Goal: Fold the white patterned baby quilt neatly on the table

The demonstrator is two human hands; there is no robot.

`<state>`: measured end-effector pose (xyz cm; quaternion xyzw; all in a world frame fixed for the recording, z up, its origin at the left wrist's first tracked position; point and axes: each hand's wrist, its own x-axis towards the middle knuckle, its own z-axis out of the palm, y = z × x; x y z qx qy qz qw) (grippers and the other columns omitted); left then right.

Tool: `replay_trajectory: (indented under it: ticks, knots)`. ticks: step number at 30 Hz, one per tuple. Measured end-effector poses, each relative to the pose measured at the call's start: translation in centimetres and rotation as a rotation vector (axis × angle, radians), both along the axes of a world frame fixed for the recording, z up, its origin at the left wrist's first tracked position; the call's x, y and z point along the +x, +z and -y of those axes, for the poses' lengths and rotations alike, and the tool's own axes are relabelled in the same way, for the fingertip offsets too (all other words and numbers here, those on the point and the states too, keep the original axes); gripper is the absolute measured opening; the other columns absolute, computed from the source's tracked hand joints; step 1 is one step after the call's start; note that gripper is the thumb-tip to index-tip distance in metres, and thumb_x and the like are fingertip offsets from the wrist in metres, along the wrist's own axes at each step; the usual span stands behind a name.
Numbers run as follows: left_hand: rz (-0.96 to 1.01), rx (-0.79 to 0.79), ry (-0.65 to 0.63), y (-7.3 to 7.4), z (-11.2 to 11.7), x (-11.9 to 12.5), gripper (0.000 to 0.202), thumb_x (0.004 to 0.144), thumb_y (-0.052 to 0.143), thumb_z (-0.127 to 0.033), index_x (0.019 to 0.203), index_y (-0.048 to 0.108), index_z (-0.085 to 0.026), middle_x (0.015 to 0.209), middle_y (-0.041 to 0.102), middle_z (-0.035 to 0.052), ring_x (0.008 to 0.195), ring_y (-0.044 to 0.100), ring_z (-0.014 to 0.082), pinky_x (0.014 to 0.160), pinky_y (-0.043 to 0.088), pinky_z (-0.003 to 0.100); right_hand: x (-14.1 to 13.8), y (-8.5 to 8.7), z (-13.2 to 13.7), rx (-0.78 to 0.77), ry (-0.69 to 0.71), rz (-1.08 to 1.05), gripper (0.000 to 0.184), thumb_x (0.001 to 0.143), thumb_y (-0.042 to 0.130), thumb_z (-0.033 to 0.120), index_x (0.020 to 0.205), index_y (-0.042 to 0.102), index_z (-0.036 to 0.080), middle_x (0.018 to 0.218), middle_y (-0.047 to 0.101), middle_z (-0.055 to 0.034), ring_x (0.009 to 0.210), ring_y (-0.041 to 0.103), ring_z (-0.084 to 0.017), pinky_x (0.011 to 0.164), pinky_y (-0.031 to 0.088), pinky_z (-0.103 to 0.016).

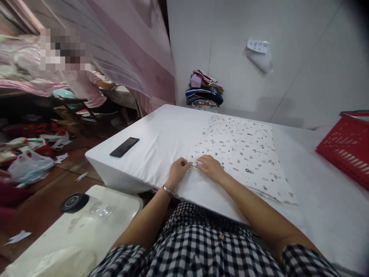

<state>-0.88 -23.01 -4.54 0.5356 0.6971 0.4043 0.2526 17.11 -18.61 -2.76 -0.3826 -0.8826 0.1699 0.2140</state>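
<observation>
A white fabric piece (245,150) printed with small dark motifs lies spread flat on the white-covered table (161,130). At its near left corner, my left hand (179,169) pinches the edge between thumb and fingers. Close beside it, my right hand (211,166) rests on the same edge with its fingers bent and the thumb against the cloth. A narrow strip of the edge shows between the two hands. The near right edge of the fabric looks layered and slightly wavy.
A black phone (125,147) lies on the table's left part. At the right stands a red plastic basket (346,144). Folded clothes (204,90) are stacked beyond the far edge. A clear jar with a black lid (75,202) lies on a white side table (115,227). Another person (86,86) sits at left.
</observation>
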Motion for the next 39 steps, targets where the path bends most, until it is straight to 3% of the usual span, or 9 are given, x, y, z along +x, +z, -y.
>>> replay_trajectory:
  ticks: [5, 9, 11, 15, 24, 30, 32, 35, 39]
  knots:
    - [0.055, 0.07, -0.042, -1.0, 0.2, -0.3, 0.019, 0.073, 0.063, -0.037, 0.078, 0.055, -0.022, 0.067, 0.058, -0.0048, 0.064, 0.052, 0.0126, 0.062, 0.039, 0.025, -1.1, -1.7, -1.0, 0.016, 0.053, 0.077, 0.017, 0.09, 0.057, 0.027, 0.103, 0.066, 0.022, 0.103, 0.064, -0.0051, 0.101, 0.053, -0.02, 0.083, 0.044, -0.031]
    - [0.038, 0.1, -0.109, -1.4, 0.2, -0.4, 0.039, 0.069, 0.065, -0.027, 0.107, 0.054, -0.024, 0.075, 0.06, -0.006, 0.066, 0.054, 0.0117, 0.067, 0.042, 0.025, -0.9, -2.7, -1.0, 0.041, 0.059, 0.027, 0.023, 0.096, 0.044, 0.026, 0.093, 0.066, 0.022, 0.095, 0.063, -0.0037, 0.095, 0.053, -0.017, 0.079, 0.043, -0.028]
    - [0.035, 0.104, -0.112, -1.4, 0.2, -0.4, 0.042, 0.07, 0.061, -0.022, 0.111, 0.054, -0.024, 0.077, 0.06, -0.0056, 0.067, 0.054, 0.0114, 0.068, 0.042, 0.025, -0.8, -2.9, -1.0, 0.057, 0.064, 0.002, 0.024, 0.097, 0.042, 0.027, 0.095, 0.065, 0.022, 0.096, 0.063, -0.0042, 0.094, 0.053, -0.018, 0.079, 0.043, -0.029]
    - [0.081, 0.091, -0.064, -1.4, 0.1, -0.3, 0.036, 0.072, 0.053, -0.016, 0.108, 0.057, -0.023, 0.072, 0.058, -0.0052, 0.064, 0.052, 0.0111, 0.066, 0.043, 0.024, -1.0, -3.1, -0.8, 0.086, 0.065, 0.022, 0.022, 0.093, 0.05, 0.033, 0.107, 0.062, 0.021, 0.104, 0.062, -0.0071, 0.098, 0.052, -0.021, 0.082, 0.043, -0.033]
    - [0.123, 0.13, -0.011, -2.1, 0.0, -0.1, 0.031, 0.073, 0.051, -0.019, 0.101, 0.065, -0.021, 0.068, 0.058, -0.0045, 0.062, 0.053, 0.0111, 0.065, 0.043, 0.024, -1.1, -2.4, -0.2, 0.143, 0.103, 0.079, 0.029, 0.097, 0.038, 0.027, 0.093, 0.065, 0.02, 0.094, 0.062, -0.008, 0.091, 0.052, -0.02, 0.077, 0.043, -0.032]
    - [0.155, 0.138, 0.008, -2.0, -0.1, 0.0, 0.028, 0.071, 0.051, -0.019, 0.094, 0.068, -0.021, 0.066, 0.06, -0.0043, 0.061, 0.052, 0.0107, 0.063, 0.042, 0.024, -2.0, -2.2, -0.2, 0.172, 0.117, 0.064, 0.024, 0.091, 0.052, 0.036, 0.103, 0.062, 0.019, 0.099, 0.062, -0.0078, 0.094, 0.052, -0.021, 0.079, 0.043, -0.032]
    - [0.191, 0.144, -0.002, -1.9, -0.1, 0.1, 0.029, 0.071, 0.052, -0.019, 0.095, 0.067, -0.02, 0.067, 0.06, -0.0044, 0.06, 0.051, 0.0102, 0.062, 0.042, 0.023, -2.5, -2.2, -0.4, 0.155, 0.118, 0.045, 0.022, 0.092, 0.052, 0.033, 0.105, 0.062, 0.018, 0.098, 0.063, -0.0076, 0.094, 0.053, -0.021, 0.079, 0.043, -0.032]
    - [0.174, 0.172, 0.032, -1.6, 0.2, 0.0, 0.028, 0.072, 0.053, -0.019, 0.097, 0.065, -0.02, 0.07, 0.061, -0.0036, 0.062, 0.053, 0.0107, 0.064, 0.042, 0.024, -2.7, -2.2, -0.9, 0.068, 0.073, -0.119, 0.019, 0.092, 0.047, 0.023, 0.1, 0.064, 0.02, 0.093, 0.065, -0.0055, 0.091, 0.056, -0.018, 0.079, 0.044, -0.03]
    - [-0.156, 0.197, 0.119, -0.8, 1.1, -0.1, 0.011, 0.078, 0.058, -0.026, 0.083, 0.065, -0.02, 0.08, 0.064, 0.0016, 0.081, 0.057, 0.0166, 0.079, 0.042, 0.031, -1.7, -2.2, -1.2, -0.045, -0.045, -0.447, 0.016, 0.089, 0.051, 0.026, 0.094, 0.066, 0.02, 0.086, 0.064, -0.003, 0.081, 0.059, -0.017, 0.073, 0.046, -0.028]
